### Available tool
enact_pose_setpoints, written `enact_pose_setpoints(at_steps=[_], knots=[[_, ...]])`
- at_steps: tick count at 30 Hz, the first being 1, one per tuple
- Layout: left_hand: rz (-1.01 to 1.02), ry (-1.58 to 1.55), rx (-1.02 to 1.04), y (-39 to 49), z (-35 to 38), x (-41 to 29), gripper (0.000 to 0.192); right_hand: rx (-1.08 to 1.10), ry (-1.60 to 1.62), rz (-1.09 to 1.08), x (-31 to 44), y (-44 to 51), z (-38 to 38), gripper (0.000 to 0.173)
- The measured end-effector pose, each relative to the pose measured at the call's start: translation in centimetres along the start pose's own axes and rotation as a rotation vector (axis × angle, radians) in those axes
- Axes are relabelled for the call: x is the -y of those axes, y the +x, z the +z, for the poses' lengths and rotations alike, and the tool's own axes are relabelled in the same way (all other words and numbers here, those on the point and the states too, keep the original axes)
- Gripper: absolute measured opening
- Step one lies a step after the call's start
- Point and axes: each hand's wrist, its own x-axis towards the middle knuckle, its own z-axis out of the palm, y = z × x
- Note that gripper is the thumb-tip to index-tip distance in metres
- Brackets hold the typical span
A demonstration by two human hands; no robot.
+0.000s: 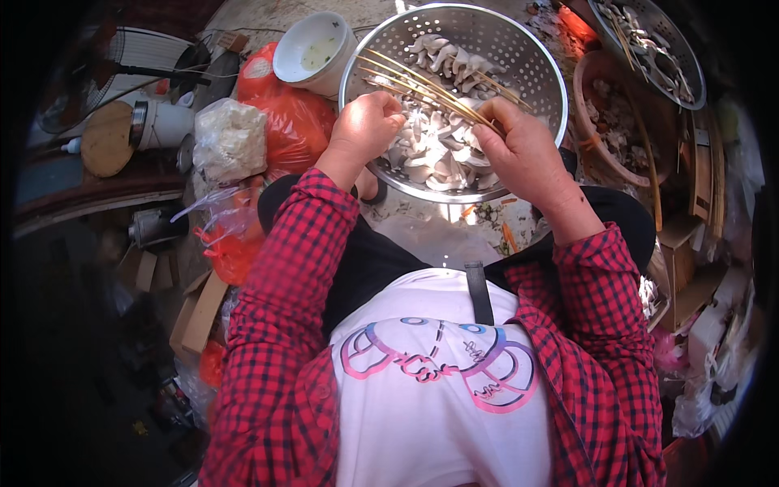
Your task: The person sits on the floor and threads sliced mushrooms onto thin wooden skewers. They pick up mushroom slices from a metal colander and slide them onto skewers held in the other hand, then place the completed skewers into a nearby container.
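A perforated stainless-steel colander (538,79) stands before me, tilted up between my knees. Loose grey-white pieces (447,152) that look like oyster mushroom fill its near half. Farther back, similar pieces (459,58) lie in a row, apparently threaded on skewers. My right hand (520,143) grips a bundle of thin bamboo skewers (426,85) above the colander, their far ends fanning out to the left. Over the left part of the colander, my left hand (368,125) has its fingers curled and pinched together. Whether anything sits between its fingertips is hidden.
A white bucket-like bowl (316,52) holds cloudy liquid at the back left. Beside it are a red plastic bag (292,128) and a clear bag of white material (230,140). To the right stand a pinkish tub (587,122) and another colander (691,67) with skewered pieces.
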Motion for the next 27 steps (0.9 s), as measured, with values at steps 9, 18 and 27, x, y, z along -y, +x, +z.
enact_pose_setpoints(at_steps=[9, 18, 27], knots=[[-0.05, 0.408, 0.143, 1.0, 2.8, -2.2, 0.04, 0.01, 0.019, 0.009, 0.2, -0.1, 0.0, 0.021], [-0.104, -1.048, -0.093, -0.1, -0.6, 1.4, 0.018, -0.043, 0.048, -0.038, 0.2, -0.1, -0.5, 0.017], [-0.191, -1.698, -0.086, -2.6, -1.5, 1.5, 0.025, 0.063, 0.053, -0.002, 0.3, -0.3, -0.3, 0.024]])
